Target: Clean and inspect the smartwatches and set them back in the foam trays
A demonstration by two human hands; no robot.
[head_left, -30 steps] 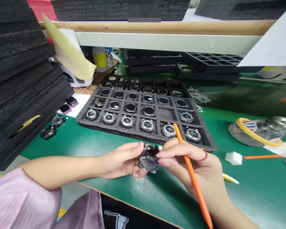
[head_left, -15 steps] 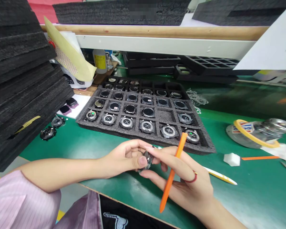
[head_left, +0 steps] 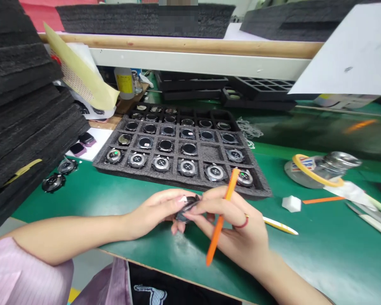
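My left hand [head_left: 160,209] is closed around a dark round watch case [head_left: 186,210], held tilted just above the green table. The thumb lies on the case's upper side, and some fingers show beneath it. My right hand [head_left: 238,224] pinches the near right edge of the same case between thumb and forefinger. An orange flat stick [head_left: 221,220] is tucked between that hand's fingers, pointing up and away from the case. Just beyond both hands lies a black foam tray [head_left: 174,180] with round watch cases in its compartments. Fingers hide part of the held case.
Right of my hands lie a yellow-white pen-like tool [head_left: 281,225], a white block [head_left: 291,204], another orange stick [head_left: 324,200], tweezers [head_left: 371,220] and a glass bottle [head_left: 317,169]. Stacked black foam [head_left: 25,110] stands left, near two loose watch cases [head_left: 53,182]. A shelf [head_left: 193,61] crosses above.
The watch case has turned in my left hand and shows more of its flat side. My right fingertips have closed onto its edge. The whole view has shifted slightly.
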